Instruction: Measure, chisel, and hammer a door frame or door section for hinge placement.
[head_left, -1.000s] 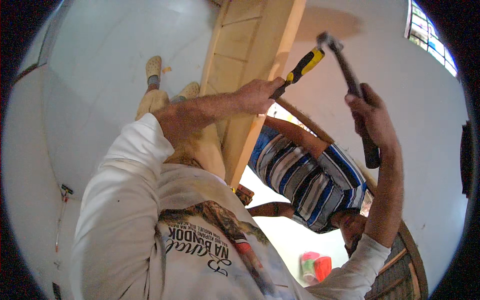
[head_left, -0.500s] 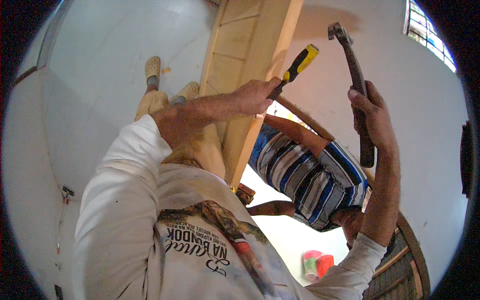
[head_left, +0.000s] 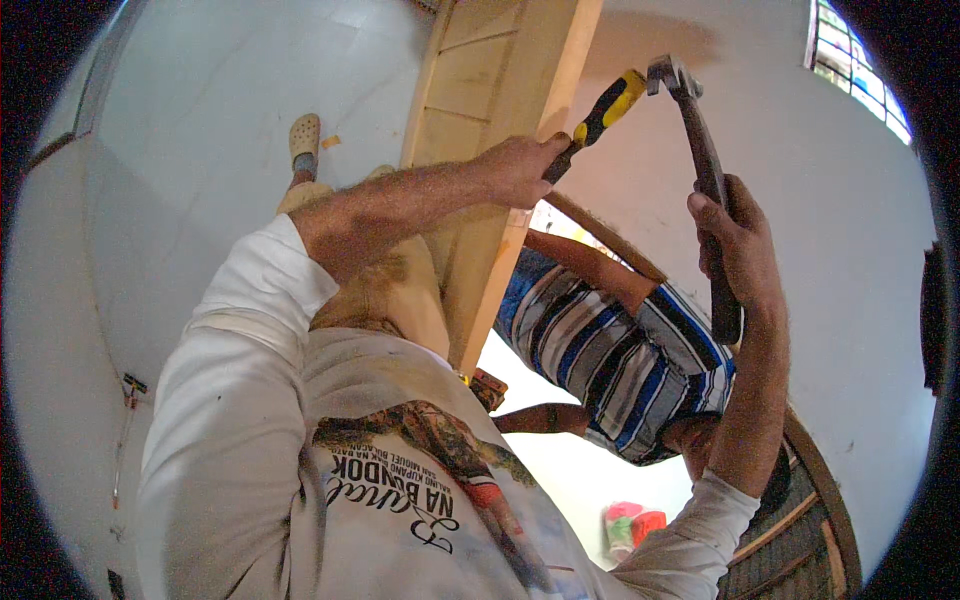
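My left hand [head_left: 520,168] grips a chisel with a yellow and black handle [head_left: 603,110] and holds it against the edge of a pale wooden frame [head_left: 495,90]. My right hand [head_left: 738,250] is closed around the dark handle of a claw hammer [head_left: 700,150]. The hammer's steel head sits right beside the yellow butt of the chisel. My white long-sleeved shirt fills the lower part of the view.
A second person in a blue and white striped shirt [head_left: 620,350] bends low under the frame, between my arms. A curved wooden piece [head_left: 820,480] runs down at the right. A window [head_left: 850,60] sits top right. A red and green container [head_left: 632,525] lies on the floor.
The hammer swung back away from the chisel half a second ago and has now come down again beside the chisel's butt. My left hand kept the chisel in place.
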